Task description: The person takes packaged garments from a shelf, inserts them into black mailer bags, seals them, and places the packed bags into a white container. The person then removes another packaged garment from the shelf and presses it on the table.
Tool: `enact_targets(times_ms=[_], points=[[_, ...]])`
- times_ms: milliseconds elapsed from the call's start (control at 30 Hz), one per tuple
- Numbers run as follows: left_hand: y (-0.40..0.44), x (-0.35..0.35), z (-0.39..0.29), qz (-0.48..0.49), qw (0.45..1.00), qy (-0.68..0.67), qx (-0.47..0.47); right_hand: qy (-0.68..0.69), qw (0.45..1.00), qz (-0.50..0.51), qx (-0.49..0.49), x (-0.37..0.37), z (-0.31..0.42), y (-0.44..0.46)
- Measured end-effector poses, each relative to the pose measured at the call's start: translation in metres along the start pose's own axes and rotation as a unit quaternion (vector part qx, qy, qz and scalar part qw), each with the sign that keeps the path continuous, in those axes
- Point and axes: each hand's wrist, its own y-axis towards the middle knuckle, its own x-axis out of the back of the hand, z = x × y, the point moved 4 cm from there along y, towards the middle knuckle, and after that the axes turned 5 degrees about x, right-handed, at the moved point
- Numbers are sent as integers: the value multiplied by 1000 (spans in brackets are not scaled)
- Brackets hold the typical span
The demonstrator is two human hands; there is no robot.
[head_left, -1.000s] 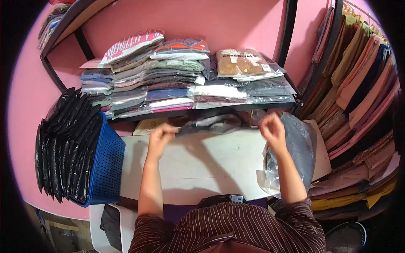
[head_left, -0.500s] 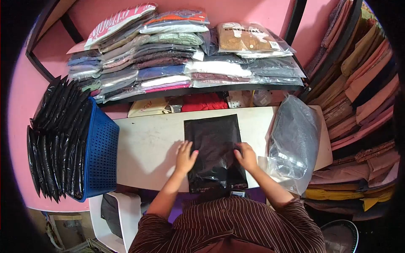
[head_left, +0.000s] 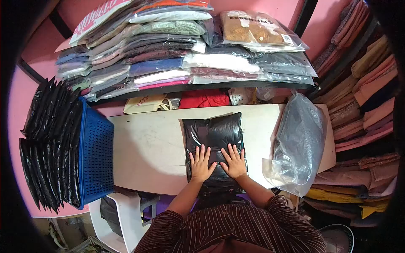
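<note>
A glossy black plastic mailer bag [head_left: 214, 130] lies on the white table [head_left: 147, 139] in front of me, its far part puffed up and creased. My left hand [head_left: 201, 164] rests flat on the left half of the bag, fingers spread and pointing away from me. On the right half, my right hand [head_left: 233, 162] presses down in the same way, fingers spread. The thumbs come close together near the bag's middle. Neither hand grips anything. What is inside the bag is hidden.
To the left, a blue basket [head_left: 98, 152] is packed with several black mailer bags [head_left: 52, 143]. A large clear plastic bag [head_left: 298, 143] lies at the table's right end. Bagged folded clothes [head_left: 160, 63] fill the shelf above; garments [head_left: 358, 126] hang at the right.
Both hands have moved inward from the bag's side edges onto its top and now lie flat. The bag's far part looks puffier. The view has shifted slightly.
</note>
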Motion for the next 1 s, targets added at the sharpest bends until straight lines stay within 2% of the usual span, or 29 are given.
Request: enact_targets(times_ms=[500,633,700,767,800,900,1000], points=[[2,0,0,-22,1000,14,-4,-6,1000,2,1,2,1,6],[16,14,0,6,1000,-17,6,3,1000,9,-16,15,6,18],[31,16,3,32,999,-40,15,33,999,-34,-5,22,8,37],[61,24,0,-65,993,-84,-40,46,994,-93,30,32,17,69],[74,29,-5,-82,995,-42,-30,38,994,-95,37,32,19,86],[109,15,2,-83,997,10,0,-1,995,-93,37,22,5,119],[107,1,16,-50,999,4,11,-26,997,-75,20,13,-23,118]])
